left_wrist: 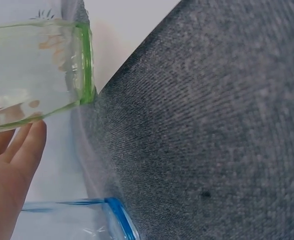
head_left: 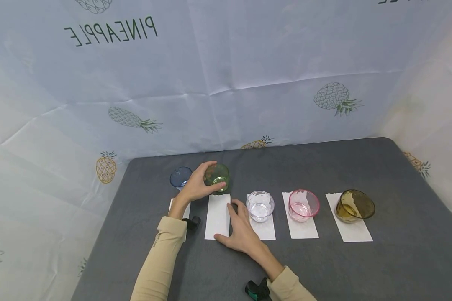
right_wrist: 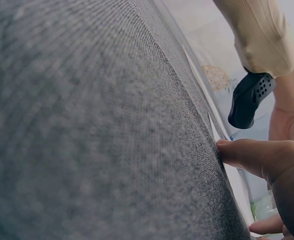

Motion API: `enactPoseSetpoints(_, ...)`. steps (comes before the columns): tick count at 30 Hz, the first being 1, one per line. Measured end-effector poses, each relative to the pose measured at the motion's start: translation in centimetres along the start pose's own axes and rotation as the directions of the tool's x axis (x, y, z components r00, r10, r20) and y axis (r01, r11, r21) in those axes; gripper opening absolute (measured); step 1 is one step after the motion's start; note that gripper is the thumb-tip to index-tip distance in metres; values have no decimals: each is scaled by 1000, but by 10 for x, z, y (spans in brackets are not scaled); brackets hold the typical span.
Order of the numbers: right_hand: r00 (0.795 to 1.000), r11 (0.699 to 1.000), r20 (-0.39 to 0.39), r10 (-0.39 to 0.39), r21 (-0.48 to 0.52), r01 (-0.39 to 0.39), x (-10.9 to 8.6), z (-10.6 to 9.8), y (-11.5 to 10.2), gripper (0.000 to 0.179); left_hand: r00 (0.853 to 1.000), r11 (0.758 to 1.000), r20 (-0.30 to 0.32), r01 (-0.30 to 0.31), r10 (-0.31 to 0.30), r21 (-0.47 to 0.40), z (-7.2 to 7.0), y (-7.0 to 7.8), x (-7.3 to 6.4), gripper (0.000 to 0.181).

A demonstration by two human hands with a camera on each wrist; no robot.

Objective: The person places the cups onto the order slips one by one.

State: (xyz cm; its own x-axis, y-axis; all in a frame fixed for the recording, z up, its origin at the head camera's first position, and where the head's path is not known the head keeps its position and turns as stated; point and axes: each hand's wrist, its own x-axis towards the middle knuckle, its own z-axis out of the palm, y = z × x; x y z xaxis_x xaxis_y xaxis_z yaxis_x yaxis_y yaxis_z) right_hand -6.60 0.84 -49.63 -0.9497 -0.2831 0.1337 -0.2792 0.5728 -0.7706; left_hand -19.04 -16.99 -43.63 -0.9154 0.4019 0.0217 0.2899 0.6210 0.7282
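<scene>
Head view shows my left hand [head_left: 196, 186] curled round the green glass cup [head_left: 217, 174], thumb on the near side and fingers over the far rim, holding it tilted just past the far end of a white paper strip [head_left: 217, 216]. My right hand [head_left: 242, 230] lies flat on the grey table [head_left: 361, 167], fingers straight and slightly spread, with the thumb and the side of the hand pressing the strip's right edge. A blue cup [head_left: 180, 177] stands just left of my left hand. To the right, well apart from both hands, a clear cup [head_left: 260, 205], a pink cup [head_left: 303, 204] and an amber cup [head_left: 354, 205] each sit at the far end of their own paper strip, the amber one leaning.

The left wrist camera gives what the head view cannot: the green cup's wall [left_wrist: 46, 70] up close, my fingertips [left_wrist: 26, 145] lying against its underside, and the blue cup's rim [left_wrist: 119, 217] low in the picture, not touching the green one.

The right wrist camera sees no cups. It shows my thumb tip [right_wrist: 237, 150] down on the cloth at the paper's edge, and my left sleeve [right_wrist: 259, 30] with its black wrist mount [right_wrist: 249, 97] beyond.
</scene>
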Motion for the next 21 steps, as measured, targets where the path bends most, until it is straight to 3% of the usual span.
enactPoseSetpoints(11, 1000, 1000, 7, 14, 13, -14, 1, 0, -1, 92, 999, 999, -19, -34, 33, -14, 0, 0, -1, 81)
enactPoseSetpoints(21, 1000, 1000, 12, 20, 13, -20, 0, -1, -2, 92, 997, 997, -41, -69, 67, -43, -11, 17, -12, 80)
